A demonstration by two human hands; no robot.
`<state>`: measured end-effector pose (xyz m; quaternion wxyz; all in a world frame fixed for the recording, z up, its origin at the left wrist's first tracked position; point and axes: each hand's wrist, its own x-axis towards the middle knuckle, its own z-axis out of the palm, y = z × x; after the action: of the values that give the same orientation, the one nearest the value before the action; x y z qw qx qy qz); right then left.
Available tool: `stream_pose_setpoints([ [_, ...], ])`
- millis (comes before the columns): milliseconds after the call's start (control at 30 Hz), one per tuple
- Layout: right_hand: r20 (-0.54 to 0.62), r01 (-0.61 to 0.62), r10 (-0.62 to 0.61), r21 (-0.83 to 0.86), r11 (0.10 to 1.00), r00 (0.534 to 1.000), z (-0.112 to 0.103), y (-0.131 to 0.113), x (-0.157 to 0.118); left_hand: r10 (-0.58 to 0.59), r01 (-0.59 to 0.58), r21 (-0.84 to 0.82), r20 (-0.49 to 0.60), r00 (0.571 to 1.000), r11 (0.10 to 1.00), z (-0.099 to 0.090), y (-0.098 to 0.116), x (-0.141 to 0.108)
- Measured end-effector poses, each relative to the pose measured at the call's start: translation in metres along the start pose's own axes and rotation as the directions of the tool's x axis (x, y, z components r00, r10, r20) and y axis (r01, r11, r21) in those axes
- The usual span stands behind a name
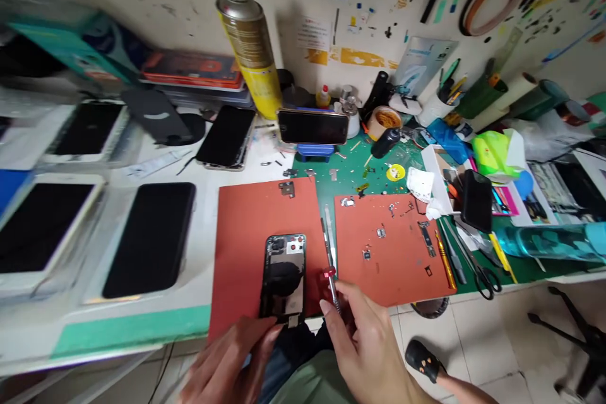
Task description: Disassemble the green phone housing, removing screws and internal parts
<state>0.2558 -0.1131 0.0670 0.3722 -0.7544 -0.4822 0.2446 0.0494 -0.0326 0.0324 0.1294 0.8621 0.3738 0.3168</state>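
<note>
Phone rear housing (283, 278) lying with its inner side up on a red silicone mat (250, 227), on the desk (127, 328). Left hand (231, 360) sits at the housing's lower end, fingers (269, 331) against its edge, the grip slightly spread; whether it clamps the housing cannot be told. Right hand (369, 347) pinches a slim screwdriver (332, 287) with a red collar between thumb and forefinger, just beside the housing. Small brackets and screws (379, 233) lie loose on a second red mat (402, 278). Judged from this layout, several parts already sit outside the housing, while a dark round patch and other components remain inside it.
</note>
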Motion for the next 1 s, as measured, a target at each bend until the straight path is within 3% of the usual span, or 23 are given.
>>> stream_pose_setpoints([
  [67,0.017,0.038,-0.038,0.026,0.999,0.999,0.006,-0.009,0.003,-0.08,0.084,-0.132,0.035,0.996,0.988,-0.002,0.006,0.005],
  [133,0.026,0.095,-0.096,0.022,0.995,0.995,0.017,-0.017,0.008,-0.247,0.279,-0.294,0.141,0.959,0.914,-0.004,0.011,0.013],
  [233,0.018,0.221,-0.221,-0.018,0.975,0.975,0.046,-0.031,0.012,-0.466,0.567,-0.488,0.324,0.824,0.664,-0.008,0.015,0.026],
  [300,0.008,0.277,-0.276,-0.022,0.961,0.961,0.068,-0.04,0.013,-0.554,0.665,-0.521,0.378,0.742,0.535,-0.013,0.013,0.035],
  [367,0.024,0.297,-0.298,0.027,0.954,0.954,0.084,-0.048,0.012,-0.622,0.708,-0.494,0.362,0.695,0.504,-0.019,0.007,0.045],
  [433,0.026,0.303,-0.305,0.065,0.951,0.952,0.091,-0.054,0.009,-0.663,0.73,-0.408,0.32,0.676,0.548,-0.025,-0.004,0.055],
  [500,0.004,0.307,-0.307,0.05,0.95,0.952,0.09,-0.055,0.005,-0.667,0.71,-0.229,0.242,0.705,0.667,-0.026,-0.016,0.065],
  [567,-0.025,0.313,-0.313,0.013,0.95,0.949,0.083,-0.05,-0.001,-0.599,0.595,0.072,0.107,0.793,0.801,-0.023,-0.026,0.074],
  [600,-0.031,0.321,-0.321,0.002,0.947,0.947,0.078,-0.045,-0.004,-0.542,0.516,0.238,0.057,0.839,0.823,-0.02,-0.03,0.079],
  [667,-0.027,0.332,-0.333,-0.01,0.943,0.943,0.066,-0.032,-0.01,-0.446,0.356,0.485,0.08,0.892,0.799,-0.014,-0.034,0.086],
  [767,-0.016,0.3,-0.301,-0.008,0.954,0.954,0.043,-0.01,-0.017,-0.401,0.19,0.653,0.188,0.897,0.733,-0.01,-0.034,0.095],
  [900,-0.025,0.188,-0.187,0.041,0.981,0.982,0.011,0.012,-0.024,-0.418,0.127,0.755,0.206,0.885,0.643,-0.012,-0.036,0.101],
  [1000,-0.049,0.1,-0.097,0.082,0.992,0.994,-0.004,0.022,-0.028,-0.402,0.07,0.758,0.263,0.877,0.648,-0.011,-0.045,0.103],
])
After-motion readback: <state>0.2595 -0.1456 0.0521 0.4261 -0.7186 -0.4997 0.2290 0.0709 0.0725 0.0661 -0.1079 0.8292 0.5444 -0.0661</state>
